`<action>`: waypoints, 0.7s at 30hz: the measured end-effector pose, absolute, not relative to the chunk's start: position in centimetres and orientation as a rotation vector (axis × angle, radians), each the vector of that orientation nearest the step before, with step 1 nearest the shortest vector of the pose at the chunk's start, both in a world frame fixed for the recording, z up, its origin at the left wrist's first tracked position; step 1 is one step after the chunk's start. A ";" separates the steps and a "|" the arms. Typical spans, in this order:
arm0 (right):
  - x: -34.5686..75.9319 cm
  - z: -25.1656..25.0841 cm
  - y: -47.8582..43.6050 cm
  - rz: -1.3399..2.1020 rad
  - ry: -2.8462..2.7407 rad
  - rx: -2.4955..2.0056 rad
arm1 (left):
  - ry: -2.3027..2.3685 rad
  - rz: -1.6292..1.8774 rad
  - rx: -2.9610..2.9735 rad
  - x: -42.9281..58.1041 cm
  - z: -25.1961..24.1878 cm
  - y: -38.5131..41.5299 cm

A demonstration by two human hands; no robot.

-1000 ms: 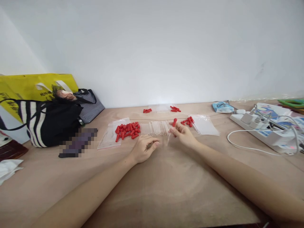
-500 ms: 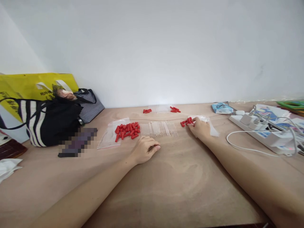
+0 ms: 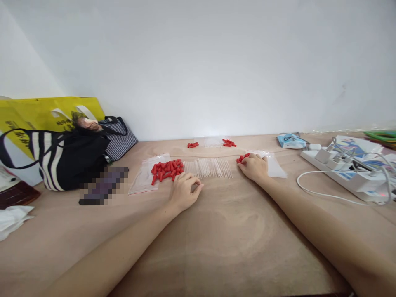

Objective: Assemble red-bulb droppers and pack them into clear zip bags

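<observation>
left hand [image 3: 185, 192] is resting half-curled beside the large red-bulb pile [image 3: 167, 168], cannot tell its hold; right hand [image 3: 256, 167] is lying curved over the smaller red heap [image 3: 243, 158], grip hidden. bulbs are looking light, soft, probably best pinched at the neck. thin clear tubes [image 3: 213, 168] are lying between, likely slippery, fragile.

L hand [image 3: 185, 192]: back up, fingers loosely bent, thumb pointing R, gap btw thumb & index.
L wrist [image 3: 173, 208]: approx straight.
L forearm [image 3: 133, 245]: bare, diag from bottom L up twd ctr, sm dark spot nr wrist.
R hand [image 3: 256, 167]: back up, fingers bent, tips mostly hidden, grip unclear; farther fwd than L.
R forearm [image 3: 309, 220]: bare, diag from bottom R, reaching fwd & inward.
Spacing: hands well apart.
</observation>
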State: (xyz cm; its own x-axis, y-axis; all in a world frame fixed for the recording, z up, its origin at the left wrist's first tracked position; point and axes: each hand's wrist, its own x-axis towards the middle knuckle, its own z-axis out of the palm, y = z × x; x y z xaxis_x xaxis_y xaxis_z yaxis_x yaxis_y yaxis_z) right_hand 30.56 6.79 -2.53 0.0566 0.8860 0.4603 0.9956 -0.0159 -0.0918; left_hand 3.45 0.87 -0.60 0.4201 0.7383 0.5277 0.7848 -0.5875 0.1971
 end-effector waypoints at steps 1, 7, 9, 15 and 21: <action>30.5 -2.6 6.8 -0.381 -1.868 -1.953 | -1.434 -0.899 -2.533 3.4 -0.6 1.0; 29.7 -2.3 5.5 -0.296 -1.780 -1.713 | -1.634 -0.787 -2.321 3.4 0.0 3.1; 29.0 -2.1 4.2 -0.218 -1.889 -1.472 | -1.740 -0.676 -2.243 3.6 0.5 4.2; 26.3 -1.4 0.0 0.070 -2.180 -1.025 | -1.938 -0.503 -2.166 5.1 1.2 7.3; 25.1 -1.6 -0.5 0.129 -2.240 -1.046 | -2.150 -0.342 -2.147 6.1 1.4 9.5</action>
